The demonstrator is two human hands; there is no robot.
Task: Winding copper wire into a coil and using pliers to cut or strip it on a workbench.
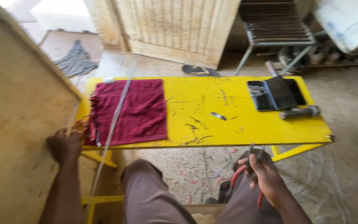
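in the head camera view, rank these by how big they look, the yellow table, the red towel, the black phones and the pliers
1. yellow table, by far the largest.
2. red towel, covering the table's left part.
3. black phones and red-handled pliers in the right hand: about alike; the pliers are nearer the camera and partly hidden, so no ranking.

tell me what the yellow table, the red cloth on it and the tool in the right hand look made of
Table: probably painted wood, glossy yellow with dark scratches.
Cloth: woven towelling, dark red, ribbed and matte.
Pliers in the right hand: dark metal jaws, with red handles that look plastic or rubber-coated.
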